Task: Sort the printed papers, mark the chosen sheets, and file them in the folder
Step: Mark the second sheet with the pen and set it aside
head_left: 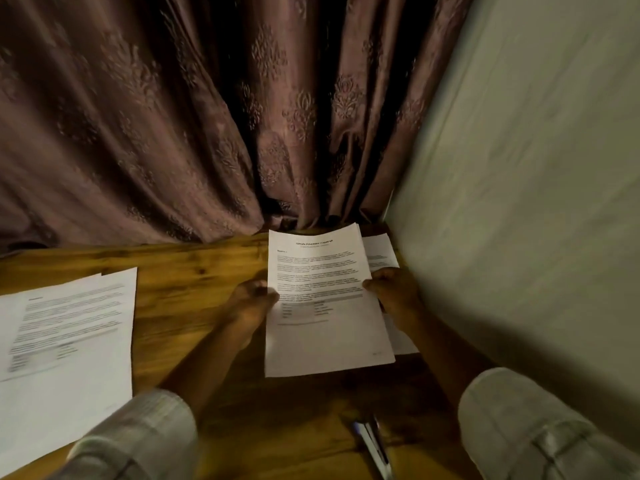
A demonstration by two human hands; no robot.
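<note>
1. Currently, the left hand (pixel 254 303) is gripping the left edge of a printed sheet (pixel 325 341), with its fingers (pixel 270 294) curling round the paper and the thumb pressing on the front.
2. The right hand (pixel 394 292) is pinching the right edge of that sheet in the same way, curled tightly onto it.
3. Both hands are holding the sheet tilted over the right part of the wooden desk (pixel 194 271), close to the pale wall (pixel 519 168).
4. A second printed sheet (pixel 381 252) is showing just behind it on the right, partly covered; I cannot tell whether the right hand is holding it too.
5. A stack of printed papers (pixel 69 323) is lying flat on the left of the desk, well apart from both hands.
6. Two blurred pens (pixel 372 445) are lying near the front edge, beside the right forearm.
7. A patterned curtain (pixel 173 116) is hanging behind the desk.
</note>
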